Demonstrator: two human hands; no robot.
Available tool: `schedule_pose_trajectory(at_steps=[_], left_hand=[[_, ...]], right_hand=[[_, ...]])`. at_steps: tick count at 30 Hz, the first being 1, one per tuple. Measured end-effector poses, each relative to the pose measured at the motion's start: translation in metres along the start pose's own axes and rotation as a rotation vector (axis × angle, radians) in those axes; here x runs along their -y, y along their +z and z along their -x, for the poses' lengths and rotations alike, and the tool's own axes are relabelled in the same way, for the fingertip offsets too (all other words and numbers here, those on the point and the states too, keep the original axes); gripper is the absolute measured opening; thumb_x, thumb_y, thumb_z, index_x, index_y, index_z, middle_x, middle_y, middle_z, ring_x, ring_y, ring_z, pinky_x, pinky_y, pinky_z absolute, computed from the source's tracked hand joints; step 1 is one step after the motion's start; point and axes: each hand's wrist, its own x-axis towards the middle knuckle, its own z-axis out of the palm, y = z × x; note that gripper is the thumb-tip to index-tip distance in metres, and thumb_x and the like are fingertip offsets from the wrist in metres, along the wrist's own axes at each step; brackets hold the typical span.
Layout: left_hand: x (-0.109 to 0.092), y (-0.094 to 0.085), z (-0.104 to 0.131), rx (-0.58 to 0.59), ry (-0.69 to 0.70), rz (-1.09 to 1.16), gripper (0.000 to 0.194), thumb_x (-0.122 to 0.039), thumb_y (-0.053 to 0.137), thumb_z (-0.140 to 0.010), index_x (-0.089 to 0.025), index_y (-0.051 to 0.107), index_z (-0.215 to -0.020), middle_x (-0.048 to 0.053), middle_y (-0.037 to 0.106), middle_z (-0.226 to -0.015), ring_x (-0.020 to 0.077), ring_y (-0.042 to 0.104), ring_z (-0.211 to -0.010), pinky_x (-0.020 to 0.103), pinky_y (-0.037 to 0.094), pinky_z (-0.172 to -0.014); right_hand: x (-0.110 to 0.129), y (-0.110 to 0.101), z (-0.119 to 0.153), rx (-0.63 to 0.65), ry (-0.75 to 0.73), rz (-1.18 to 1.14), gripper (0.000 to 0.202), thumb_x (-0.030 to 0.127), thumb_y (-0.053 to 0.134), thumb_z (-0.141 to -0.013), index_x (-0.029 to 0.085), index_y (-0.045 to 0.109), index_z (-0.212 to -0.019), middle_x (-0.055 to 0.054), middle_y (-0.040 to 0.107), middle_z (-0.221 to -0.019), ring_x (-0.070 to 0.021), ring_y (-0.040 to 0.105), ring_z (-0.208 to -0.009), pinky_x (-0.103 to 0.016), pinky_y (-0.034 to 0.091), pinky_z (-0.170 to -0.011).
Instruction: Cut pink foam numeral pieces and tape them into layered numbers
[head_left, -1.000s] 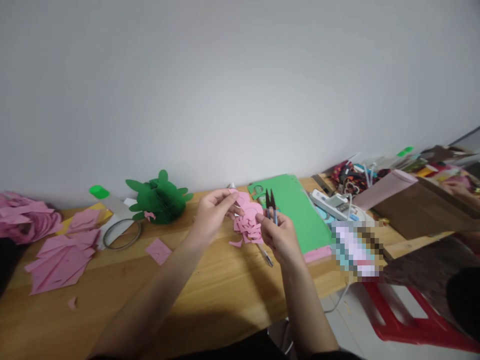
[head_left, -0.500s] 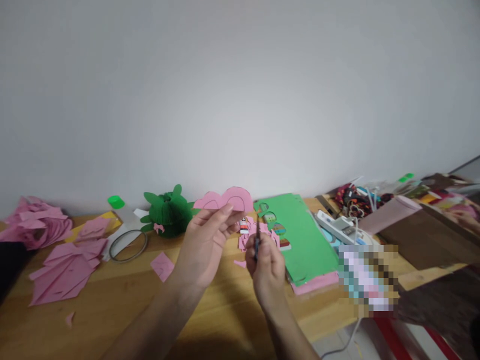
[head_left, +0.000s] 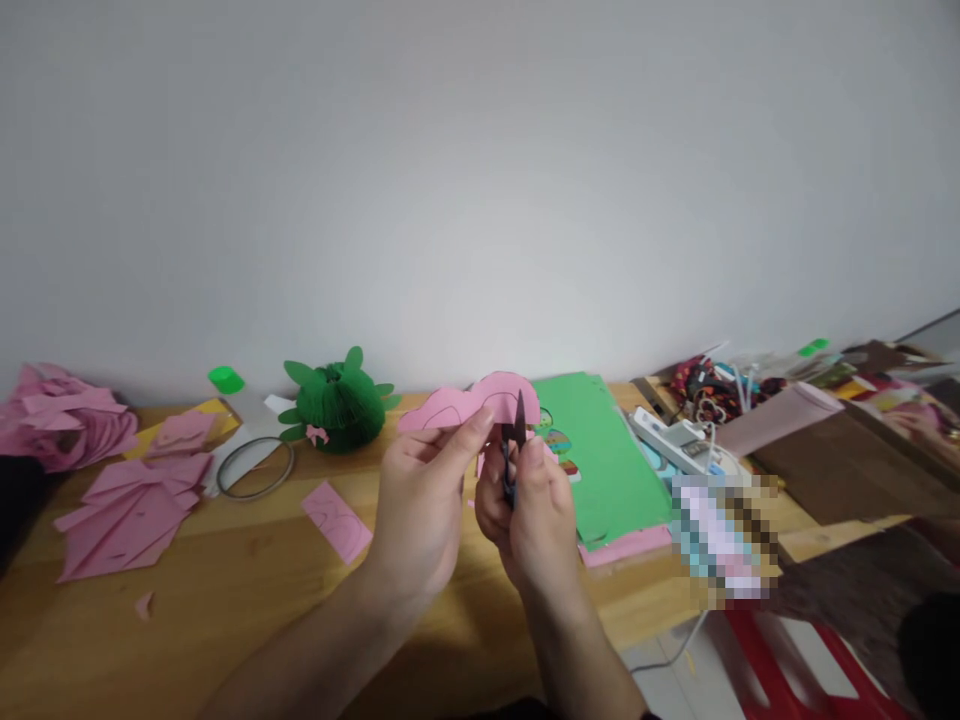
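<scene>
My left hand (head_left: 424,490) pinches the lower edge of a pink paper piece (head_left: 442,405), which has a scalloped outline and curved lines drawn on it. In my right hand (head_left: 536,510) is a pair of dark scissors (head_left: 519,420), blades pointing up, against the right end of the pink paper. Whether the blades are biting into the paper, I cannot tell. Behind my right hand, pink paper scraps are mostly hidden. A small pink rectangle with drawn lines (head_left: 337,522) lies on the table left of my left wrist.
A green folded-paper cactus (head_left: 341,408) stands near the wall, left of a stack of green sheets (head_left: 607,460). Further left are a tape roll (head_left: 255,468) and folded pink papers (head_left: 135,515). A white power strip (head_left: 667,440) and a brown box (head_left: 832,465) are at right.
The scissors have risen from below to the right end of the pink paper, and their blades now show apart. The paper has shifted slightly right with my left hand.
</scene>
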Motion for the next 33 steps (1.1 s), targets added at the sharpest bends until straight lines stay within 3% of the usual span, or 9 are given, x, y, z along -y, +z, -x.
schedule_pose_trajectory(at_steps=[3, 9, 23, 33], left_hand=[[0.0004, 0.0011, 0.0016, -0.009, -0.009, 0.028, 0.022, -0.035, 0.089, -0.059, -0.020, 0.073, -0.059, -0.004, 0.063, -0.053, 0.0108, 0.058, -0.053, 0.025, 0.052, -0.057], [-0.0010, 0.0048, 0.0028, 0.014, -0.004, 0.070, 0.020, -0.032, 0.088, -0.061, -0.021, 0.073, -0.057, -0.001, 0.068, -0.056, 0.0164, 0.069, -0.067, 0.029, 0.057, -0.071], [-0.0005, 0.0037, 0.0035, 0.033, -0.006, 0.088, 0.019, -0.032, 0.088, -0.064, -0.022, 0.073, -0.056, -0.002, 0.069, -0.058, 0.0116, 0.064, -0.062, 0.023, 0.056, -0.067], [-0.0017, 0.0026, 0.0040, 0.026, 0.001, 0.079, 0.017, -0.031, 0.087, -0.064, -0.023, 0.074, -0.056, -0.001, 0.072, -0.060, 0.0151, 0.068, -0.065, 0.027, 0.057, -0.067]], right_hand=[[0.0026, 0.0012, -0.0005, 0.011, 0.013, -0.033, 0.054, 0.067, 0.061, -0.084, 0.020, 0.046, -0.062, 0.012, 0.027, -0.042, -0.0024, 0.014, -0.034, -0.014, 0.017, -0.031], [0.0050, -0.0004, -0.0010, 0.007, 0.005, -0.027, 0.055, 0.066, 0.060, -0.085, 0.020, 0.046, -0.060, 0.012, 0.026, -0.041, -0.0025, 0.015, -0.034, -0.014, 0.017, -0.032], [0.0068, -0.0030, 0.0002, 0.011, 0.021, -0.019, 0.053, 0.067, 0.060, -0.085, 0.020, 0.049, -0.063, 0.012, 0.028, -0.041, -0.0031, 0.015, -0.034, -0.014, 0.017, -0.032], [0.0056, -0.0042, 0.0007, 0.023, 0.009, 0.004, 0.053, 0.065, 0.058, -0.088, 0.020, 0.046, -0.062, 0.012, 0.027, -0.043, -0.0032, 0.015, -0.035, -0.015, 0.016, -0.032]])
